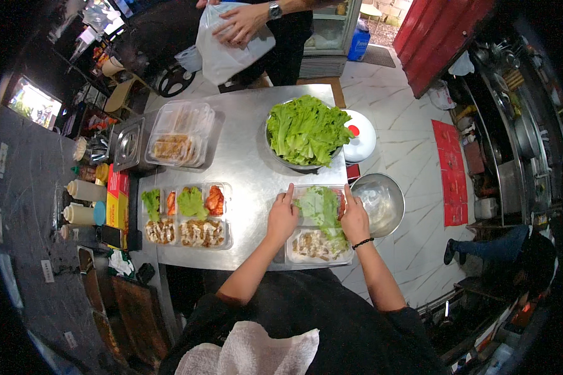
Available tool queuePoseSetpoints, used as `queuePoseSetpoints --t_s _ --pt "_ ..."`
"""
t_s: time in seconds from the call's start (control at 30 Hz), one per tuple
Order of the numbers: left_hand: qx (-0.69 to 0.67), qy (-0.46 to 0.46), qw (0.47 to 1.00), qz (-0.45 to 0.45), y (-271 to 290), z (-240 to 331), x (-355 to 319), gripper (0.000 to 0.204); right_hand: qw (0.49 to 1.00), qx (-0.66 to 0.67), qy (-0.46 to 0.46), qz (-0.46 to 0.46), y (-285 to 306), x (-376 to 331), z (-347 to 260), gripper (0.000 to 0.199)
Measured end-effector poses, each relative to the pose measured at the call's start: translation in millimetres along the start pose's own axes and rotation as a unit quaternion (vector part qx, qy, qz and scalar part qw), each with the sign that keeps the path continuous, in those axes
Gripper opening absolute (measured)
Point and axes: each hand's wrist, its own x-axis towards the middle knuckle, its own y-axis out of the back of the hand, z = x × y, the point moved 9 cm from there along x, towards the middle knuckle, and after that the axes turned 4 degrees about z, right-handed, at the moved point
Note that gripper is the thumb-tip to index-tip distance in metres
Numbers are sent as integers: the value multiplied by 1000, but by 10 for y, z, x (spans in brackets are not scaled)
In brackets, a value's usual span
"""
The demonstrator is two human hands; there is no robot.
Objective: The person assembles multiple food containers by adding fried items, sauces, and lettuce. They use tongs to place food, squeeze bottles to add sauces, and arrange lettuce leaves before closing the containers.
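Note:
My left hand (283, 215) and my right hand (356, 220) grip the two sides of a clear plastic food container (319, 255), index fingers stretched along its edges. Clear plastic lies over its top and catches the light. Under it show lettuce leaves (319, 206) and, in the near compartment, food streaked with white sauce. Just beyond my hands, a metal bowl (296, 167) is heaped with loose green lettuce (306, 128). To the left, filled containers (203, 233) sit side by side, with lettuce, reddish pieces and sauce-topped food in their compartments.
A stack of clear containers (178, 149) stands at the steel table's (244, 153) far left. Squeeze bottles (81, 214) line its left side. A steel bowl (381, 206) and white lid (360, 149) sit right. Across the table, another person's hand (241, 25) holds a white plastic bag (231, 59).

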Motion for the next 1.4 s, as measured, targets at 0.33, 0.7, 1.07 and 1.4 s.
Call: queuePoseSetpoints --t_s 0.33,0.7,1.07,1.4 --pt "95 -98 989 58 -77 38 -81 79 992 -78 67 74 -112 -25 111 56" --pt "134 -123 982 58 -108 -42 -73 76 959 -186 208 39 -372 -42 -516 61" --pt "107 -260 959 -42 -266 445 -798 108 978 -116 172 17 -152 -616 -268 79" --pt "90 -286 953 -52 -367 438 -833 106 982 -45 184 19 -214 -624 -114 86"
